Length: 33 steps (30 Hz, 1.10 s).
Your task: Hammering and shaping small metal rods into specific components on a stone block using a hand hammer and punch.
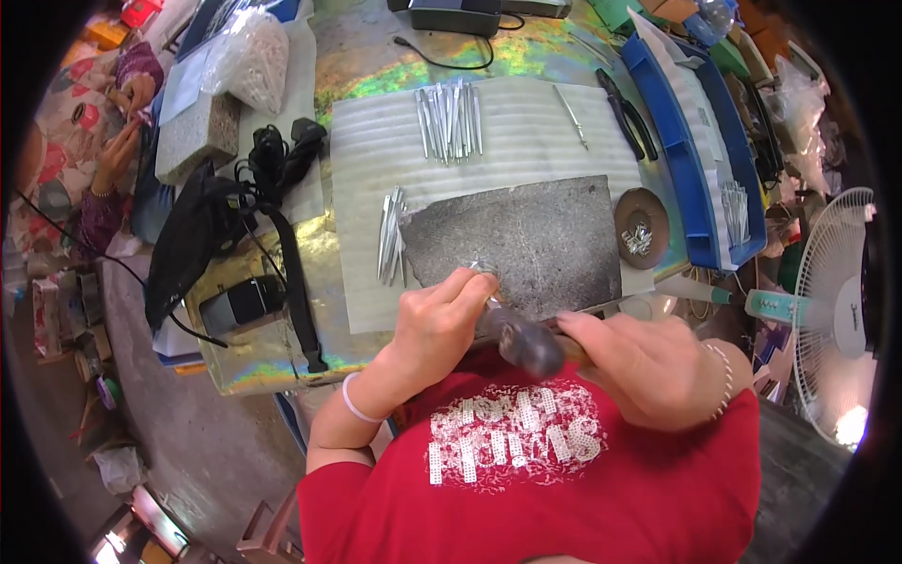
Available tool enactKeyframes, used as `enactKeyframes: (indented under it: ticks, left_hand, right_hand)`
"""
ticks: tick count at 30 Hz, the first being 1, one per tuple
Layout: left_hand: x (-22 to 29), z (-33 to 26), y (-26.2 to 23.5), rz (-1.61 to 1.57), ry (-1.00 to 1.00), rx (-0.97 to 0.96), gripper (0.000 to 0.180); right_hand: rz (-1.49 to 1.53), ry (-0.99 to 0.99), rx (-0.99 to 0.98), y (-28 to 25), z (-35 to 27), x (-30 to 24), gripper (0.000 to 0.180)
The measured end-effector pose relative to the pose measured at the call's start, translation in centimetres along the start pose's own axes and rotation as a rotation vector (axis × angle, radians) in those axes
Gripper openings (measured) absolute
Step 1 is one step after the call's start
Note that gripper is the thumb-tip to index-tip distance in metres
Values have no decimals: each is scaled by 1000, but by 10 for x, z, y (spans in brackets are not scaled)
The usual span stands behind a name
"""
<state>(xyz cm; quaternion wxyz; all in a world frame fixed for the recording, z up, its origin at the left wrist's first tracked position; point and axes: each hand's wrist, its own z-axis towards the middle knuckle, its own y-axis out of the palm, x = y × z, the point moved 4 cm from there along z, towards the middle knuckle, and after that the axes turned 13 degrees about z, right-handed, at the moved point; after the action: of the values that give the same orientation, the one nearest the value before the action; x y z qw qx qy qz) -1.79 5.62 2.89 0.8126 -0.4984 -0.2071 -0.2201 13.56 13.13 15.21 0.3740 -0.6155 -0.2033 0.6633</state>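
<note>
My left hand [437, 315] is closed in a pinch at the near edge of a dark grey slab [517, 235]. Between its fingertips is a small shiny metal piece [481, 266], mostly hidden by the fingers. My right hand [648, 362] wraps round the handle of a hammer [528, 344], whose rounded head hovers close beside my left fingers, slightly blurred. Left of the slab lies a small bunch of slim silver rods [391, 235]. A larger row of silver rods [449, 122] rests beyond it. Small shiny pieces fill part of a round brown dish [631, 205] at right.
Pliers [627, 113] and a thin pointed tool [570, 117] lie on the white foam sheet [362, 141]. A blue tray [691, 216] borders the right side, near a fan [836, 310]. Black bag straps [299, 282] and a stone block [199, 136] sit left, near another person's hands [122, 132].
</note>
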Motion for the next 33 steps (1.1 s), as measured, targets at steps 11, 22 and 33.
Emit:
enactKeyframes:
  ticks: [11,22,33]
  left_hand:
    - [-7,-7,-31,-1465,-661,98,11]
    - [14,-10,10,-1896,-813,150,8]
    - [16,-30,14,-1739,-872,154,13]
  right_hand:
    - [54,217,243,17,-3,60,43]
    - [589,76,320,50,12,75,46]
    - [1274,158,580,64,15,83,6]
